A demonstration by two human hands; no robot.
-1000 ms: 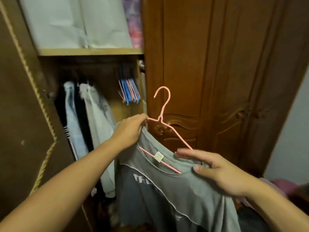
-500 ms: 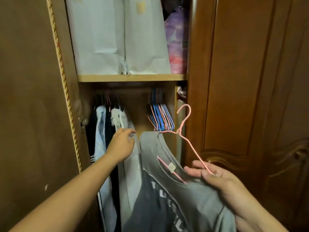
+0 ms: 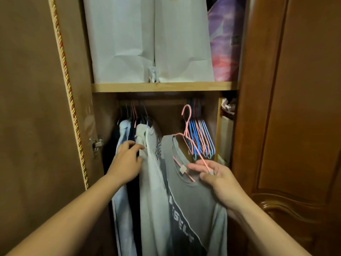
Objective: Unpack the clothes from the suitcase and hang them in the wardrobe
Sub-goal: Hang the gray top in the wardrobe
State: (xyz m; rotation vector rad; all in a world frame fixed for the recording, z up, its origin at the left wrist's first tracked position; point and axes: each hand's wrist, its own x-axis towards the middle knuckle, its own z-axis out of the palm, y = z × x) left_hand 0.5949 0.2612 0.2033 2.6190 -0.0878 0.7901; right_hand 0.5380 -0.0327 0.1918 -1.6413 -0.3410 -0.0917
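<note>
A grey T-shirt [image 3: 191,200] with white lettering hangs on a pink wire hanger [image 3: 188,130]. My right hand [image 3: 215,180] pinches the hanger's right arm together with the shirt's shoulder, and the hook points up just below the wardrobe rail [image 3: 162,102]. My left hand [image 3: 125,161] presses with spread fingers against the hung clothes [image 3: 147,145], at the white shirt's shoulder. The suitcase is out of view.
A bunch of empty blue and pink hangers [image 3: 201,137] hangs at the rail's right end. A wooden shelf [image 3: 164,87] above carries white bags [image 3: 147,39] and a purple bag [image 3: 225,39]. An open door [image 3: 36,108] stands left, closed doors [image 3: 295,108] right.
My left hand let go of the hanger and moved left onto the hung clothes. My right hand lifted the hanger with the grey shirt up into the wardrobe, towards the rail.
</note>
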